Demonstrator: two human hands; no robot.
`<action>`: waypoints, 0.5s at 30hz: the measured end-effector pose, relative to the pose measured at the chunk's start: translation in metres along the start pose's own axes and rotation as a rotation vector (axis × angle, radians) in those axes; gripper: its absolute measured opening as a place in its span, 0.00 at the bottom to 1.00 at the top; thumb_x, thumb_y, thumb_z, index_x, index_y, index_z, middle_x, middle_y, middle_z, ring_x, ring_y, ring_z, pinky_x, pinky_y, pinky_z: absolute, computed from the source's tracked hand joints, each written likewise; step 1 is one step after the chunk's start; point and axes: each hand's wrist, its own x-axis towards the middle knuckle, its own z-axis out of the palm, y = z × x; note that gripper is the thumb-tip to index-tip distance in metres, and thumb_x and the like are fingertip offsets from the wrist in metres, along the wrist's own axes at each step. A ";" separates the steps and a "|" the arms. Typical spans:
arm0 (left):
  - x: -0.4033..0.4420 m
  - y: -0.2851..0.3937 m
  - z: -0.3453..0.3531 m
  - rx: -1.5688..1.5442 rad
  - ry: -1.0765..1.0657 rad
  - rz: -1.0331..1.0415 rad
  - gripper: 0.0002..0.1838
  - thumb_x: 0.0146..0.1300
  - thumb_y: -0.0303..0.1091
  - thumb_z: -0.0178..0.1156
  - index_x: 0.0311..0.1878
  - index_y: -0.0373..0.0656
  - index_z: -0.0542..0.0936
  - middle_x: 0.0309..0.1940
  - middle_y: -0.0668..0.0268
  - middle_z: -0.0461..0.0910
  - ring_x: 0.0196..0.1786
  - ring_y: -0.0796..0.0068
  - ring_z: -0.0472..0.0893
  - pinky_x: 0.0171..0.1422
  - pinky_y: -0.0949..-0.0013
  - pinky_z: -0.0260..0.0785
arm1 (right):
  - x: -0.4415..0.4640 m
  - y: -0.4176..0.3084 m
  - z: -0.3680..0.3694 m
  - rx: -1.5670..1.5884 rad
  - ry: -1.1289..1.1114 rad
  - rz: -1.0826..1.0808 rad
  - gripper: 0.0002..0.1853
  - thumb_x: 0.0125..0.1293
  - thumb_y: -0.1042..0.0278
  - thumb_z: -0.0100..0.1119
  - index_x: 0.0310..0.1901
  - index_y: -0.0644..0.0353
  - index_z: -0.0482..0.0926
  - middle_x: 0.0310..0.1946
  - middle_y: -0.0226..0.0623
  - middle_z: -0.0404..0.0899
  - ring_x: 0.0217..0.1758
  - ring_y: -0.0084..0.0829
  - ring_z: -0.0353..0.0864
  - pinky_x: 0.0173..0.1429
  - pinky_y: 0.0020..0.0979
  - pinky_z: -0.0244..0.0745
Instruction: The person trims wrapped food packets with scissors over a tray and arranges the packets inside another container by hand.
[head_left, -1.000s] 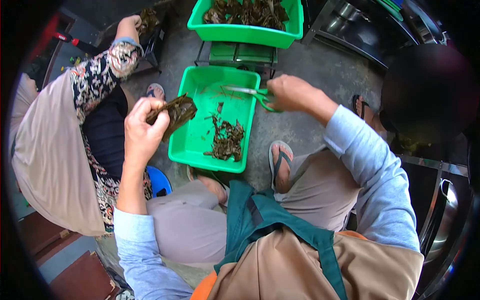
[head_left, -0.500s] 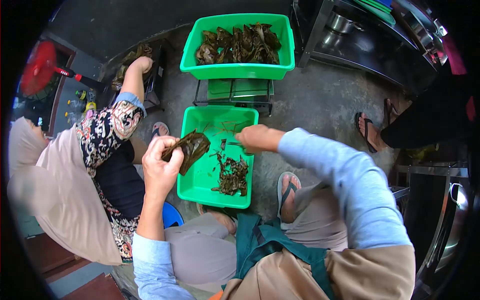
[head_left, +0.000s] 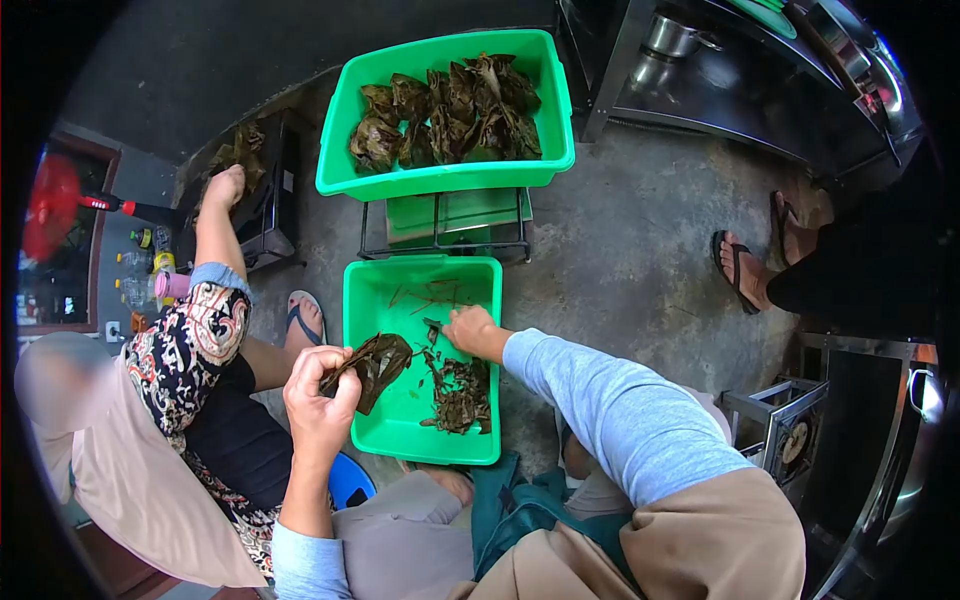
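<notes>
Floor: grey concrete floor runs under everything here.
Person on my left: a person in a long beige scarf and patterned sleeves sits just beside me; their hand is at some leaves on a dark stand, far left.
Metal shelf: at the far right, a shelf holds a pot.
Far tub: a green tub sits over a dark metal rack, with wrapped leaf bundles packed inside.
Near tub: a second green tub stands on the floor before me.
My left hand: it grips the leaf packet between thumb and bent fingers.
My right hand: it is over the near tub's right side, fingers curled; I cannot tell whether they grip anything.
Leaf scraps: a dark pile lies at the near tub's near right, just below my right hand.
Leaf packet: the brown folded packet is tilted over the near tub's left side.
Thin strips: a few brown strips lie scattered at the near tub's far end.
</notes>
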 end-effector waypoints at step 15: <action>0.002 -0.002 0.015 -0.049 0.071 0.052 0.06 0.52 0.20 0.60 0.35 0.34 0.76 0.36 0.56 0.81 0.40 0.67 0.83 0.48 0.69 0.75 | -0.012 0.025 -0.114 0.179 0.130 0.054 0.16 0.63 0.62 0.51 0.50 0.57 0.79 0.49 0.46 0.80 0.55 0.46 0.79 0.56 0.50 0.68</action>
